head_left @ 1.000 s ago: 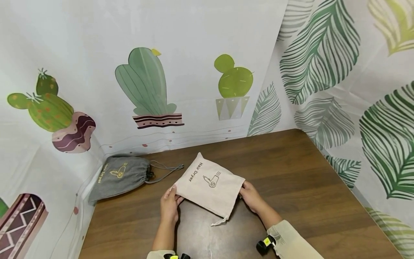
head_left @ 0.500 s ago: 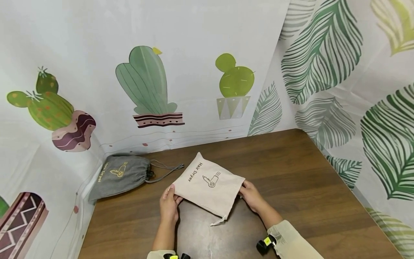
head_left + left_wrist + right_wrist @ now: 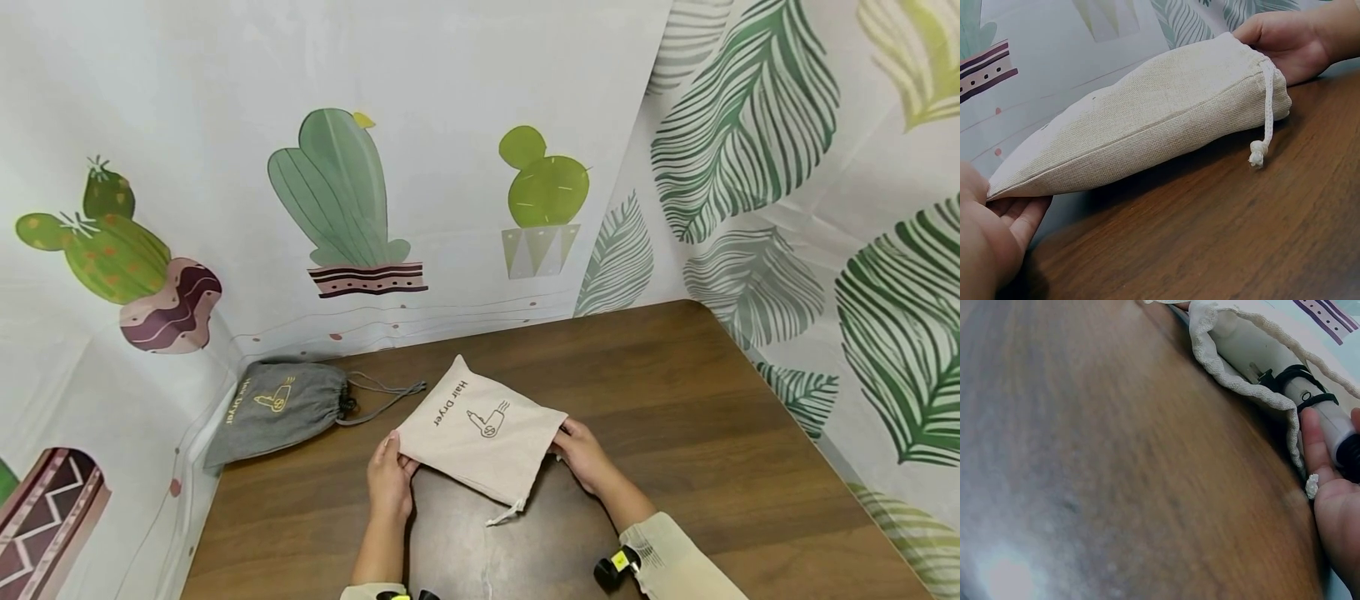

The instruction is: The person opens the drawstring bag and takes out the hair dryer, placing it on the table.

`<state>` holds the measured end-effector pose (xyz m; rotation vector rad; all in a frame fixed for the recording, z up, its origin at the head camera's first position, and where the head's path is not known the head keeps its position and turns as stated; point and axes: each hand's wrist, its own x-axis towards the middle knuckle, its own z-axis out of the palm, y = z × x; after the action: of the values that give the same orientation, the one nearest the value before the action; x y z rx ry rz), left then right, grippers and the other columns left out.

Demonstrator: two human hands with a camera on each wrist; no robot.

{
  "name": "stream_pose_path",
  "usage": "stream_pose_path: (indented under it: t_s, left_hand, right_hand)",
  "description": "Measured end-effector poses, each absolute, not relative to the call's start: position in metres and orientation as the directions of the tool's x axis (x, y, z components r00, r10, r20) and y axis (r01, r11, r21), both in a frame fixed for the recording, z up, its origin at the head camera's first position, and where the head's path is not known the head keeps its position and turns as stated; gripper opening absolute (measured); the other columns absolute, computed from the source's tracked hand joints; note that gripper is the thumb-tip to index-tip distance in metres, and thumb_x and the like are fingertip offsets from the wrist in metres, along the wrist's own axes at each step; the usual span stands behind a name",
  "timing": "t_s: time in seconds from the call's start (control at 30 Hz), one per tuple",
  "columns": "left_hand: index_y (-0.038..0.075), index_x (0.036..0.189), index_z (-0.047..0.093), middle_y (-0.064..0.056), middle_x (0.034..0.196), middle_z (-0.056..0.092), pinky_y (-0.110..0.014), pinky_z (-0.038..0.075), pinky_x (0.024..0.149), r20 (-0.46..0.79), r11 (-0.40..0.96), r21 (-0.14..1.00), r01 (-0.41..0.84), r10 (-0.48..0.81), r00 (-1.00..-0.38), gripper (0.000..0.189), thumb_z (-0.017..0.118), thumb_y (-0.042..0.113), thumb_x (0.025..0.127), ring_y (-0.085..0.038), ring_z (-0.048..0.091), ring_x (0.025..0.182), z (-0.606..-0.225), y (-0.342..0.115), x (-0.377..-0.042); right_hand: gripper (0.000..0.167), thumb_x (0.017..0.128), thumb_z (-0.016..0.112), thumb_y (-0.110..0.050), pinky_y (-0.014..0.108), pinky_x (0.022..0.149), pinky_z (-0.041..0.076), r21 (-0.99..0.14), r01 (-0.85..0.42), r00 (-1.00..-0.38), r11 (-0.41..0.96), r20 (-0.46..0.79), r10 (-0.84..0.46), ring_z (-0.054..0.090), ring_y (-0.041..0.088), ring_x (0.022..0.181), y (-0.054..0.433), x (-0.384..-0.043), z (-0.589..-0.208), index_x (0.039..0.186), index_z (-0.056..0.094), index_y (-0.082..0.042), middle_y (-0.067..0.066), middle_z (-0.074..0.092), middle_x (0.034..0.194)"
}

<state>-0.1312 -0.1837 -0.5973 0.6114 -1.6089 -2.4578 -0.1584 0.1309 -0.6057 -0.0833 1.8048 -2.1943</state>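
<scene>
A beige drawstring bag, printed "Hair Dryer", lies tilted above the table in the head view. My left hand pinches its left corner, thumb on top and fingers beneath. At the bag's open mouth, my right hand reaches in by the right corner. The right wrist view looks into that mouth, where a light-coloured hair dryer with a black cord wound round it lies partly inside. Right-hand fingers hold its end. A knotted white drawstring hangs from the mouth in the left wrist view.
A grey drawstring bag with a yellow hair dryer print lies at the table's back left, its cords trailing right. The brown wooden table meets hanging cloth printed with cacti and leaves behind and to the sides.
My left hand has shifted slightly left, drawing the beige bag's left corner with it. The right hand has barely moved, and the grey bag lies still.
</scene>
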Motion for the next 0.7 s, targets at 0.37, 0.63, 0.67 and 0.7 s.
stream_pose_path:
  t_s: [0.37, 0.63, 0.67, 0.7]
  left_hand:
    - [0.002, 0.124, 0.056, 0.005, 0.096, 0.073, -0.025, 0.058, 0.079, -0.279, -0.48, 0.874, -0.077, -0.365, -0.888, 0.033, 0.042, 0.029, 0.11, -0.007, 0.07, 0.09, -0.5985, -0.1851, -0.1331]
    - [0.003, 0.127, 0.055, 0.006, 0.097, 0.072, -0.023, 0.057, 0.081, -0.293, -0.49, 0.867, -0.084, -0.367, -0.883, 0.035, 0.041, 0.03, 0.11, -0.006, 0.069, 0.091, -0.5977, -0.1851, -0.1317]
    - [0.002, 0.127, 0.055, 0.006, 0.097, 0.071, -0.023, 0.057, 0.081, -0.292, -0.49, 0.868, -0.082, -0.37, -0.882, 0.036, 0.041, 0.03, 0.11, -0.006, 0.068, 0.091, -0.5978, -0.185, -0.1315]
    - [0.002, 0.128, 0.054, 0.006, 0.097, 0.071, -0.023, 0.057, 0.081, -0.293, -0.492, 0.867, -0.08, -0.373, -0.881, 0.036, 0.041, 0.031, 0.11, -0.006, 0.068, 0.092, -0.5981, -0.1849, -0.1316]
  right_hand:
    - [0.045, 0.103, 0.052, -0.008, 0.028, 0.081, 0.056, -0.963, 0.133, -0.953, -0.235, -0.059, -0.297, 0.067, 0.007, 0.094, 0.1298, -0.1602, -0.6085, 0.136, 0.041, 0.021, -0.01, 0.068, 0.11]
    - [0.047, 0.102, 0.052, -0.006, 0.028, 0.083, 0.057, -0.96, 0.138, -0.952, -0.243, -0.061, -0.299, 0.067, 0.007, 0.095, 0.1306, -0.1596, -0.6087, 0.137, 0.04, 0.022, -0.01, 0.067, 0.11]
    - [0.047, 0.102, 0.052, -0.006, 0.028, 0.083, 0.057, -0.959, 0.139, -0.953, -0.247, -0.062, -0.298, 0.067, 0.007, 0.096, 0.1306, -0.1598, -0.6089, 0.137, 0.04, 0.022, -0.01, 0.067, 0.11]
    - [0.047, 0.101, 0.052, -0.006, 0.028, 0.084, 0.057, -0.958, 0.141, -0.953, -0.249, -0.063, -0.297, 0.067, 0.007, 0.096, 0.1306, -0.16, -0.6091, 0.137, 0.04, 0.022, -0.011, 0.068, 0.11]
